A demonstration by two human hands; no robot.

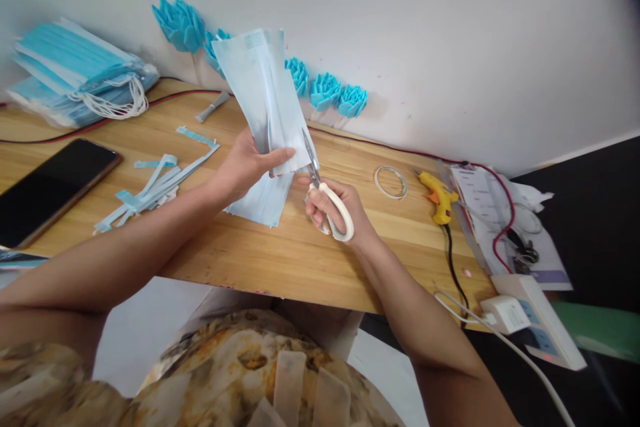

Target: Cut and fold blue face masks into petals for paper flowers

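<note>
My left hand (250, 161) pinches a pale blue face mask sheet (260, 93), opened out and held up above the table, thumb on its near face. In my right hand (327, 203) is a pair of white-handled scissors (341, 217), fingers through the loops. The scissor blades point up and lie against the sheet's right edge, close to its lower corner. Below the raised sheet, another light blue piece (263, 201) rests on the wood. Cut blue and white strips (150, 190) lie in a loose heap left of my left hand.
Stacked masks (75, 70) sit at the back left, a phone (55, 187) in front of them. Blue folded flowers (325, 90) stand along the wall. To the right are a tape ring (391, 182), a yellow glue gun (440, 197), papers (520, 233) and a power strip (543, 323) with cables.
</note>
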